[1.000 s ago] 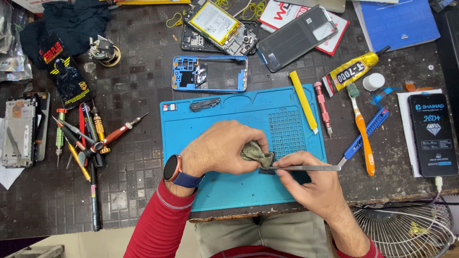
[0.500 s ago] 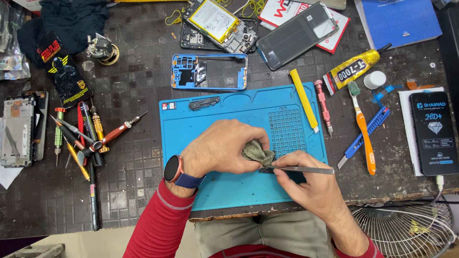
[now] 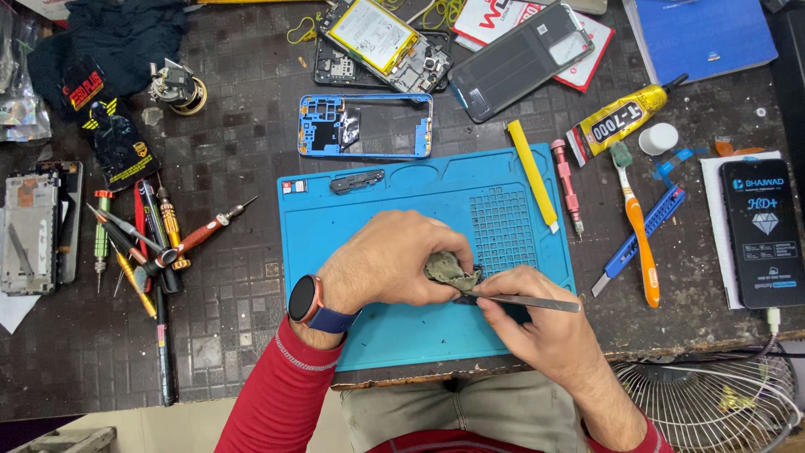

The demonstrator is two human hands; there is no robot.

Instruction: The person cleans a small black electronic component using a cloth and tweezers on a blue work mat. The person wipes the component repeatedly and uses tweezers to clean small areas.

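1. at mat centre, toward 5 o'clock: crumpled grey-green cloth (image 3: 451, 270) lies on the blue work mat (image 3: 402, 335), pinched in the left hand (image 3: 394, 260), fingers curled onto it.
2. right hand (image 3: 537, 323) at 3 o'clock of the cloth, fingers clamped on metal tweezers (image 3: 524, 300); tips meet the cloth's lower edge.
3. step judged: wiping or picking at a small part hidden under the cloth. next move likely needs a steady tip and light pressure.
4. at 12 o'clock: blue phone frame (image 3: 366, 126). at 2 o'clock: yellow pry tool (image 3: 533, 174), glue tube (image 3: 619, 122).
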